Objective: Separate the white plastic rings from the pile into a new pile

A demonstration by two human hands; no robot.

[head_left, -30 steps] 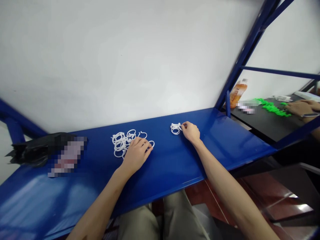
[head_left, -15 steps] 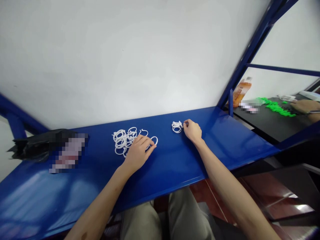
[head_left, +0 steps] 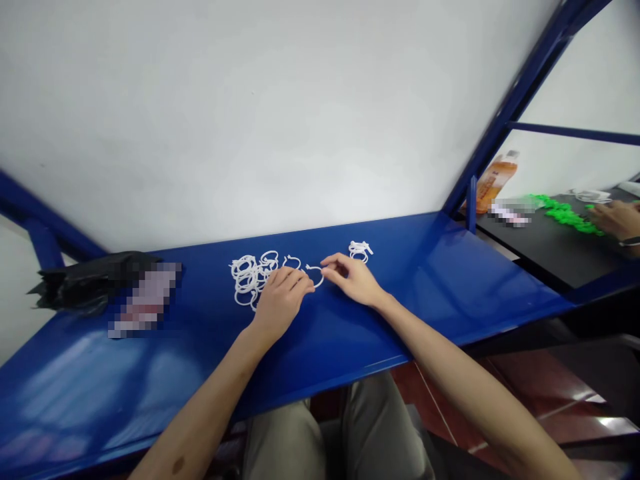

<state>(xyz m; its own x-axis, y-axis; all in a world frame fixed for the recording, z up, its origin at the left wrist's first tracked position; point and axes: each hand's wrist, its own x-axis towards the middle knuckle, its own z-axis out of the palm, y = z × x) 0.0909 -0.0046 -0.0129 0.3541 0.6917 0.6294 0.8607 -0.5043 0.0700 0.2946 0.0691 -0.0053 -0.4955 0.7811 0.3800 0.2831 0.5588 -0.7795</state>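
Note:
A loose heap of white plastic rings [head_left: 250,275] lies on the blue shelf [head_left: 430,280]. My left hand [head_left: 280,300] rests at the heap's right edge, fingers curled onto one white ring [head_left: 315,275]. My right hand [head_left: 353,279] reaches in from the right and pinches the same ring's other side. A small stack of white rings [head_left: 360,250] sits alone just behind my right hand, untouched.
A crumpled black bag [head_left: 80,287] lies at the shelf's left end. To the right, beyond a blue post [head_left: 471,193], a black table holds green parts [head_left: 565,215], an orange bottle [head_left: 495,180] and another person's hand [head_left: 617,219].
My right hand has let go of the small stack and moved left to the ring at my left hand. My left hand slid that ring slightly right.

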